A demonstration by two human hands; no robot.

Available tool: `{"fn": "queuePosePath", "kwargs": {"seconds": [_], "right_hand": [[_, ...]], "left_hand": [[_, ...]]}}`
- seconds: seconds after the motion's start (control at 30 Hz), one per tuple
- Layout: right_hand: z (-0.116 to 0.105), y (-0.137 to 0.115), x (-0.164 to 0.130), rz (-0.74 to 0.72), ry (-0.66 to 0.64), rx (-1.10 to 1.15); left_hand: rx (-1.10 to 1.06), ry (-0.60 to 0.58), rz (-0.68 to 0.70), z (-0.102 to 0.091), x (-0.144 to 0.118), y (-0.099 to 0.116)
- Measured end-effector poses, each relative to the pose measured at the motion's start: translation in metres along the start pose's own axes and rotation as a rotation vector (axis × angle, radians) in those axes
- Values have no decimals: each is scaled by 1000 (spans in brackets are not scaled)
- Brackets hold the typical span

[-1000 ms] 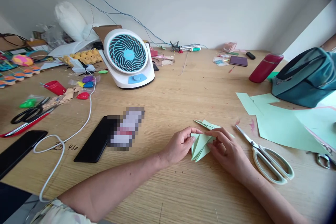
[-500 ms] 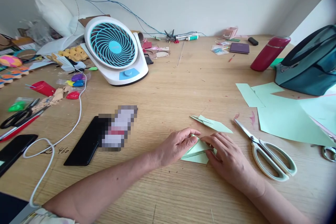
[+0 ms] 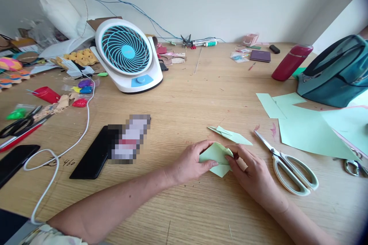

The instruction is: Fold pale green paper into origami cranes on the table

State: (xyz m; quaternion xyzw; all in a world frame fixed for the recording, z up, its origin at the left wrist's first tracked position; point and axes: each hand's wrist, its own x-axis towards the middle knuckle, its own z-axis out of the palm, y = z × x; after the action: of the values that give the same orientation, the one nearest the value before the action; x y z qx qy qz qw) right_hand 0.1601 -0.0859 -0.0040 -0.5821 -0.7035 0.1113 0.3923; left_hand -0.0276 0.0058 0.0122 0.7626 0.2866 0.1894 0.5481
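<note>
A folded piece of light green paper [image 3: 216,154] is held between both hands, low over the wooden table. My left hand [image 3: 193,162] grips its left side, thumb on the near face and fingers behind. On the right edge, my right hand [image 3: 250,168] pinches the paper between thumb and fingers. A pointed flap hangs below the thumbs. Just beyond the hands lies another folded green paper piece [image 3: 234,136], long and flat. Scissors with pale handles [image 3: 293,172] rest to the right of my right hand, blades pointing away to the left.
Green paper sheets [image 3: 304,130] lie at the right, near a teal bag [image 3: 333,72] and a red bottle [image 3: 291,62]. A white fan [image 3: 126,55] stands at the back left. Left of my hands are a black phone [image 3: 92,155], a white cable [image 3: 86,122] and black-handled scissors [image 3: 18,124].
The green paper has been lifted and tilted up, so its broad face now shows. My left thumb has moved down onto its near face; my right hand has shifted to its right edge.
</note>
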Motion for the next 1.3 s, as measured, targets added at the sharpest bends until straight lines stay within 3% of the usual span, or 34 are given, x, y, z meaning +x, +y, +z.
{"fn": "queuePosePath", "kwargs": {"seconds": [0.17, 0.4, 0.57, 0.83, 0.97, 1.07, 1.13, 1.3], "right_hand": [[-1, -6, 5, 93, -25, 123], [3, -3, -1, 263, 76, 83], [4, -9, 2, 302, 71, 125], [6, -11, 4, 296, 102, 164], [6, -5, 1, 262, 113, 225], [5, -3, -2, 200, 123, 289], [4, -5, -2, 159, 107, 321], [-1, -18, 3, -8, 91, 324]], "left_hand": [[-102, 34, 92, 4, -1, -3], [140, 127, 280, 13, -9, -7], [255, 74, 388, 14, -11, -7], [365, -31, 364, 14, -17, 1], [174, -54, 321, 2, -15, 13], [-114, -15, 96, -5, -10, 19], [-282, -2, 21, -4, -6, 19], [-603, -97, 22, 8, -5, 10]]}}
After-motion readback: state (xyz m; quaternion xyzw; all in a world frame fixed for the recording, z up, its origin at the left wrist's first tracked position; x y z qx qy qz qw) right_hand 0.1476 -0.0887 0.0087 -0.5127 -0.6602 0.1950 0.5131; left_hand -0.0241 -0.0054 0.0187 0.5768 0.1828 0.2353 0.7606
